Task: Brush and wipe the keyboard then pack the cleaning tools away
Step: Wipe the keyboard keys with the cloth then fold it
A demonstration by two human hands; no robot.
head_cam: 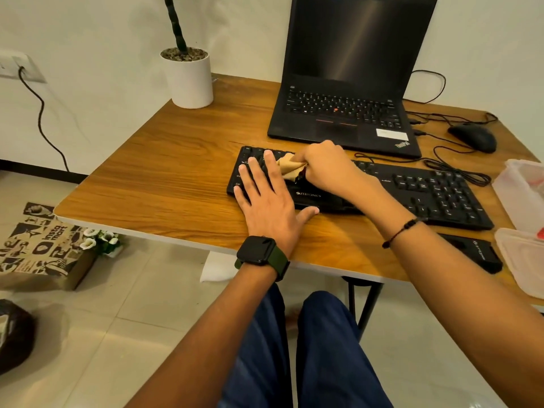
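A black keyboard [426, 189] lies across the wooden table [164, 172] in front of me. My left hand [265, 198] rests flat on the keyboard's left end, fingers straight, thumb on the table at its front edge. My right hand [326, 166] grips a bunched tan cloth [287, 167] and presses it on the keys just right of my left fingers. The keys under both hands are hidden.
An open black laptop [344, 113] stands behind the keyboard, a black mouse [474, 138] with cables to its right. A white plant pot [191, 79] sits back left. Clear plastic containers [521, 189] are at the right edge; a black case [474, 253] lies near the front.
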